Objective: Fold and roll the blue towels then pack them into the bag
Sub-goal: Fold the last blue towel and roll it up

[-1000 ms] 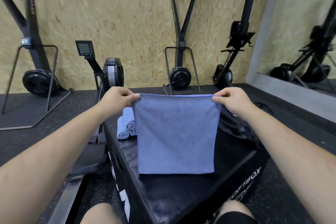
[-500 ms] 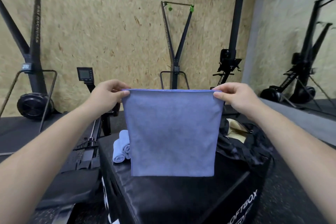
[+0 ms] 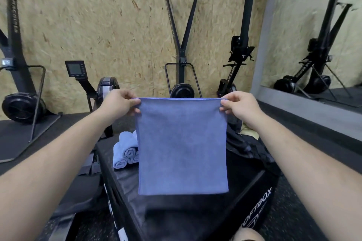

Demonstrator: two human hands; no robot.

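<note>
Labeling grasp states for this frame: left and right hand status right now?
Left hand: pinching the top left corner of the blue towel, held up.
Right hand: pinching the towel's top right corner.

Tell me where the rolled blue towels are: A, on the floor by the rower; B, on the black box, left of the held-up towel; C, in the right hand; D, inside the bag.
B: the rolled towels lie on the black box, just left of the hanging towel.
</note>
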